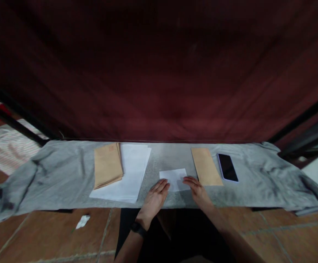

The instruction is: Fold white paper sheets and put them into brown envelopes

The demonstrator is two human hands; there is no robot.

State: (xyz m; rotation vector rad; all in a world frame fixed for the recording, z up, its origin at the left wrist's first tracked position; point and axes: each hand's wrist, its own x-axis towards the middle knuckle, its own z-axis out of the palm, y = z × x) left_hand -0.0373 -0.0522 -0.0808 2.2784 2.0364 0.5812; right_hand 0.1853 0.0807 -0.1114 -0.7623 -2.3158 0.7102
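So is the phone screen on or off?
Looks off: the phone lies face up beside the single brown envelope, its screen dark with nothing lit.

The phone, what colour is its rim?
The phone's rim is pale purple, best seen in the head view.

No readable text anywhere.

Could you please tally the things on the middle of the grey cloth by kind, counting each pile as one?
Brown envelope pile: 1
Single brown envelope: 1
White paper pile: 1
Small white paper: 1
Phone: 1
Total: 5
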